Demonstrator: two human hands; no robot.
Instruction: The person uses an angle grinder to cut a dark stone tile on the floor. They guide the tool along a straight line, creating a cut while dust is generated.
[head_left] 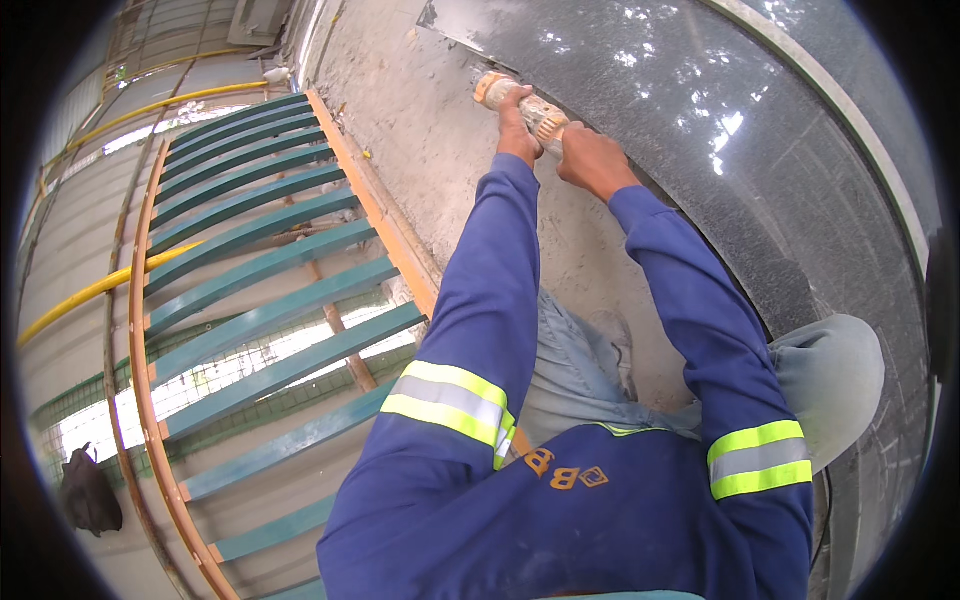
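Note:
A dusty orange power tool [545, 119], by its shape an angle grinder, lies across both my hands beside the edge of a dark glossy slab [790, 200]. My left hand [516, 125] is wrapped around the middle of its body, just behind the head. Behind it, my right hand [592, 160] is closed on the rear end. The tool's front end points up and left, close to the slab's edge; whether it touches the slab I cannot tell. Its working tip is too small to make out.
To the left stands a railing with teal bars [270, 270] and orange-brown edges. A yellow pipe [80, 305] runs behind it, and a black bag [92, 490] hangs at the lower left. Rough concrete floor [400, 120] lies between railing and slab. My bent knee [830, 380] rests over the slab.

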